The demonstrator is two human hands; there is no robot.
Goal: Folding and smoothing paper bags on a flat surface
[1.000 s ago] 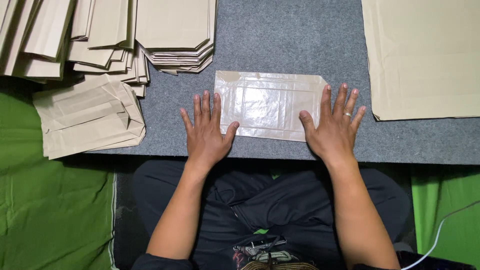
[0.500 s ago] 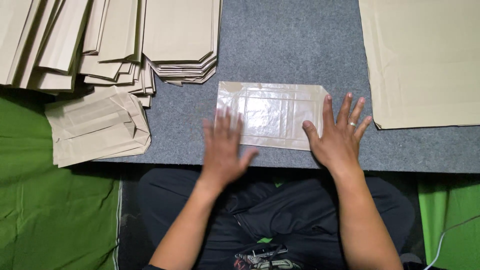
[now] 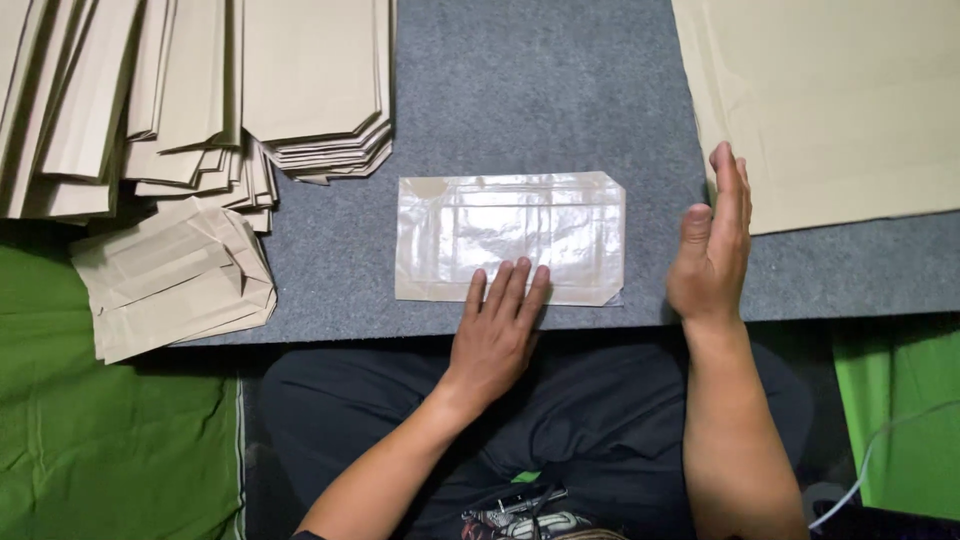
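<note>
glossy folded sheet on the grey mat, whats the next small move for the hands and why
Probably bring the right hand down onto the right end of the glossy folded sheet. That hand is raised on edge, clear of the sheet, while only the left hand rests flat on its near edge, so the right end lies unheld.

Two hands (image 3: 500,335), one glossy bag (image 3: 510,238)

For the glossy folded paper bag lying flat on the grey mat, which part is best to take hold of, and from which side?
Probably the right end of the glossy folded paper bag, approached from the right. It lies flat on the grey mat, so only an edge offers a pinch. The left hand already presses its near edge, while the right hand stands edge-up just beside that free, clipped-corner end.
</note>
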